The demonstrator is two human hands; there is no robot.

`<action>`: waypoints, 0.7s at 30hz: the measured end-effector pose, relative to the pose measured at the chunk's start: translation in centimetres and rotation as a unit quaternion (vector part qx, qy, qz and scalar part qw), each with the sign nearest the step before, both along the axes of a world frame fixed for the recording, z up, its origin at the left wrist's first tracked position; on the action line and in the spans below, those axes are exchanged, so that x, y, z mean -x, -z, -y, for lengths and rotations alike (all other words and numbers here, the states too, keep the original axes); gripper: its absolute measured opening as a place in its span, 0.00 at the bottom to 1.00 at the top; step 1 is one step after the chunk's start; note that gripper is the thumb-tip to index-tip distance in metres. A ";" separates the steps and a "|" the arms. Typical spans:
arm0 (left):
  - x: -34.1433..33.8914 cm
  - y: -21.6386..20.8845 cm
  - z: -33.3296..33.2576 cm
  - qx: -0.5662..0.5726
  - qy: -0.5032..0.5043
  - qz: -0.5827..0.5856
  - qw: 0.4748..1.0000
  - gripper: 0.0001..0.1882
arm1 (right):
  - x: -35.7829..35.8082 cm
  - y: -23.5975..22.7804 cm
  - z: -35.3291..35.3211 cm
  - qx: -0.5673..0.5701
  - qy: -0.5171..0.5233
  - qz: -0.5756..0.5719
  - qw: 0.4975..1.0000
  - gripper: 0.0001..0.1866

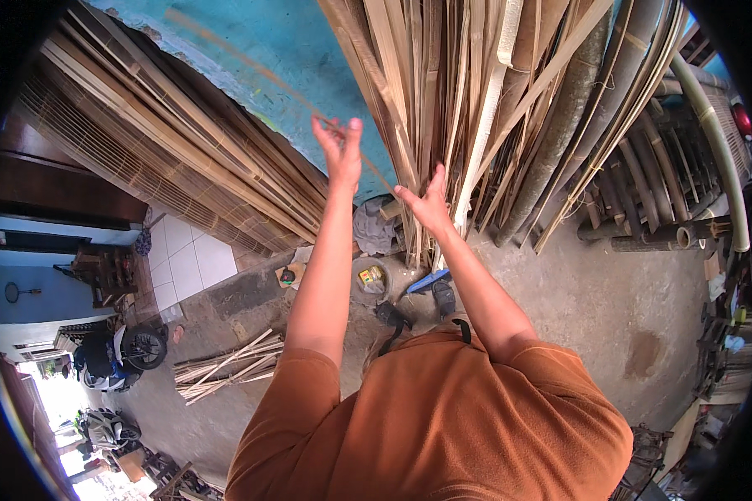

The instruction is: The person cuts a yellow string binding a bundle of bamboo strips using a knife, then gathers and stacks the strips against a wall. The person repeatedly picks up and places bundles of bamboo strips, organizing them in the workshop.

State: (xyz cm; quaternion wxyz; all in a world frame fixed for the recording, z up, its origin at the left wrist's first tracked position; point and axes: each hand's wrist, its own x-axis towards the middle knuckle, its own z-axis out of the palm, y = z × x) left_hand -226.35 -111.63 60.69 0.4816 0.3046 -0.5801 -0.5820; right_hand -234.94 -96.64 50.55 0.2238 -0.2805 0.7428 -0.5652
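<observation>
A long thin bamboo strip (276, 81), blurred along its upper part, slants across in front of the blue wall. My left hand (340, 159) is raised with the strip crossing between its thumb and curled fingers; the fingertips are smeared by motion. Lower and to the right, my right hand (429, 206) has its thumb and fingers spread, and the strip's lower end reaches its thumb. Just beyond that hand stands a tall upright bundle of split bamboo (426, 92), leaning on the wall.
Rolled bamboo blinds (167, 159) lean at the left. Thick bamboo poles (560, 125) stand at the right beside a bamboo rack (656, 171). Cut strips (230, 367) lie on the concrete floor. A grey basin (373, 280) and blue-handled tool (426, 281) are near my feet. Motorcycles (113, 355) stand far left.
</observation>
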 end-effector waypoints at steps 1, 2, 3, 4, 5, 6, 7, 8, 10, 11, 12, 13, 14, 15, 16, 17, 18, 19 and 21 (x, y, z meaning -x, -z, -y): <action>0.2 0.3 0.1 -0.002 0.026 0.001 1.000 0.57 | -0.5 -0.5 0.1 -0.005 -0.007 -0.005 1.000 0.63; 0.5 0.1 0.0 -0.002 0.063 -0.002 0.998 0.57 | -0.9 -1.6 0.1 -0.010 -0.010 -0.011 1.000 0.64; 0.9 0.0 -0.3 0.018 0.093 -0.024 0.995 0.58 | -1.3 -2.3 0.2 -0.014 -0.013 -0.017 1.000 0.64; 1.3 -0.2 -0.7 0.037 0.122 -0.045 0.991 0.58 | -1.8 -1.4 0.5 -0.005 -0.005 -0.037 0.999 0.65; 1.8 -0.5 -0.9 0.057 0.153 -0.067 0.984 0.58 | -2.1 -1.6 0.6 0.001 -0.012 -0.035 0.999 0.65; 2.0 -0.3 -0.7 0.045 0.175 -0.083 0.980 0.63 | -2.5 -1.7 0.6 0.007 -0.017 -0.034 0.999 0.65; 2.4 -0.2 -0.9 0.076 0.163 -0.064 0.982 0.65 | -2.8 -1.8 0.6 0.013 -0.023 -0.033 0.999 0.65; 2.7 0.0 -1.5 0.105 0.152 -0.044 0.982 0.66 | -3.0 -1.3 0.6 0.009 -0.027 -0.047 0.998 0.66; 3.8 0.6 -1.8 0.147 0.111 0.035 0.982 0.69 | -2.9 -0.3 0.5 0.027 -0.037 -0.025 0.999 0.65; 4.1 0.4 -2.1 0.139 0.074 0.046 0.986 0.67 | -3.0 -0.4 0.5 0.032 -0.040 -0.026 0.998 0.64; 4.4 0.2 -2.5 0.131 0.037 0.057 0.989 0.65 | -2.9 -0.4 0.2 0.045 -0.046 -0.006 0.998 0.62; 4.7 0.0 -2.9 0.122 0.000 0.067 0.990 0.63 | -2.8 -0.5 -0.2 0.058 -0.053 0.013 0.997 0.60; 5.0 -0.1 -2.7 0.144 -0.025 0.064 0.987 0.54 | -2.5 -0.8 -0.5 0.072 -0.059 0.030 0.995 0.59; 5.1 -0.1 -2.5 0.122 -0.005 0.061 0.991 0.50 | -2.1 -0.6 -0.7 0.064 -0.066 -0.005 0.996 0.56; 4.9 -0.1 -2.4 0.101 0.015 0.058 0.993 0.47 | -1.7 -0.3 -1.0 0.054 -0.073 -0.040 0.995 0.54; 4.8 -0.2 -2.2 0.079 0.034 0.055 0.995 0.44 | -1.4 -0.3 -1.3 0.045 -0.082 -0.074 0.993 0.52; 5.1 0.1 -1.9 0.104 0.028 0.030 0.994 0.38 | -1.1 -0.9 -1.8 0.039 -0.097 -0.047 0.993 0.49; 5.1 0.2 -1.8 0.113 0.016 0.050 0.992 0.38 | -1.0 -0.4 -2.1 0.032 -0.072 -0.048 0.996 0.49; 5.3 -0.2 -1.9 0.132 -0.006 0.089 0.987 0.37 | -0.8 -0.1 -2.4 0.017 -0.022 -0.052 0.998 0.49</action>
